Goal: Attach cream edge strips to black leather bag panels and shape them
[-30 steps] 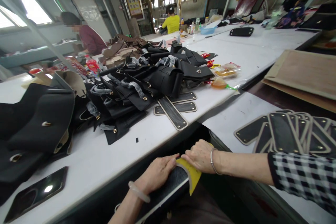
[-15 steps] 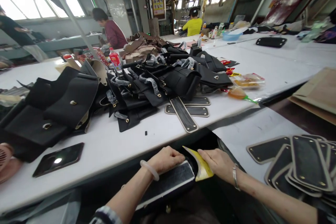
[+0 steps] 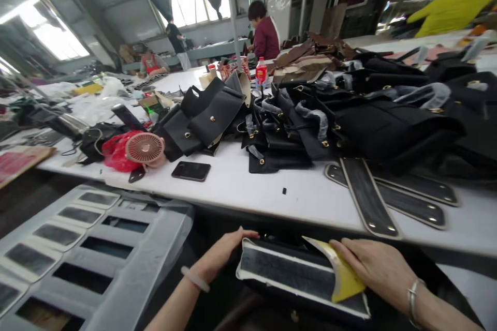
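Note:
A black bag (image 3: pixel 285 266) lies low in front of me, its long dark base facing up with whitish bands along the edges. My left hand (image 3: pixel 229 248) is at the bag's left end, one finger stretched over the corner and the others partly hidden behind it. In my right hand (image 3: pixel 373 264) is a bent yellow sheet (image 3: pixel 347 274), gripped at its upper edge; its lower edge rests on the right part of the base. Dark strips (image 3: pixel 368 196) with light edges and metal studs lie on the table beyond.
Black bags (image 3: pixel 388 119) with wrapped handles are heaped on the white table (image 3: pixel 240 186). Nearer are a phone (image 3: pixel 191 170) and a pink fan (image 3: pixel 145 149). At left, a grey rack (image 3: pixel 155 243) carries several dark, pale-edged pieces. Other people work farther back.
My view has swung left. My left hand has moved from the top of the base to the bag's left end. The yellow sheet, beside the base's end before, now lies over its right part.

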`<state>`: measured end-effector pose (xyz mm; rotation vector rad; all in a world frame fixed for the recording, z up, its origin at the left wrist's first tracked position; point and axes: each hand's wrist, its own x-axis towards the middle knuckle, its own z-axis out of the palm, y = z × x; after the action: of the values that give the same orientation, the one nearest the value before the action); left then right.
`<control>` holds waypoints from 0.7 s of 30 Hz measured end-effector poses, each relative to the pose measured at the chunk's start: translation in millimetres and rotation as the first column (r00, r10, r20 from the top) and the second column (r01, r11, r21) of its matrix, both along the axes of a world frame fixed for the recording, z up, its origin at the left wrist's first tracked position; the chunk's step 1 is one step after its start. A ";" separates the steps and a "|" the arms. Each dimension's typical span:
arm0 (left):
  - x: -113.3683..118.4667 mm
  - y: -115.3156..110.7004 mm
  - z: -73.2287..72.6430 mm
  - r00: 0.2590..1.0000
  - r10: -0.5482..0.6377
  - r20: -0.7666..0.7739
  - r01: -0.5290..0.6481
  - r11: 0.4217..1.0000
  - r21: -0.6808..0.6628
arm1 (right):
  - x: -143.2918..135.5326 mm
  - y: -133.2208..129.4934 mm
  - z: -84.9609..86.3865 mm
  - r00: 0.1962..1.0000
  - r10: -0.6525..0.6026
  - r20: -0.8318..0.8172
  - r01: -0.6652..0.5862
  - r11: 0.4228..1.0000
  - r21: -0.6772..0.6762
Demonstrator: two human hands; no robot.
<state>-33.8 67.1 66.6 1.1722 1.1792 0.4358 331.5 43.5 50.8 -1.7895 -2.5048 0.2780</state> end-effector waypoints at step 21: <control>13.6 -56.8 -28.7 0.798 0.472 0.374 -0.461 0.879 -0.126 | -131.7 71.6 21.7 0.917 0.354 0.187 -0.350 0.935 -0.054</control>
<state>-20.2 10.3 37.9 0.7041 1.1013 0.9848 199.8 115.0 72.4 -1.4200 -2.9674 0.1461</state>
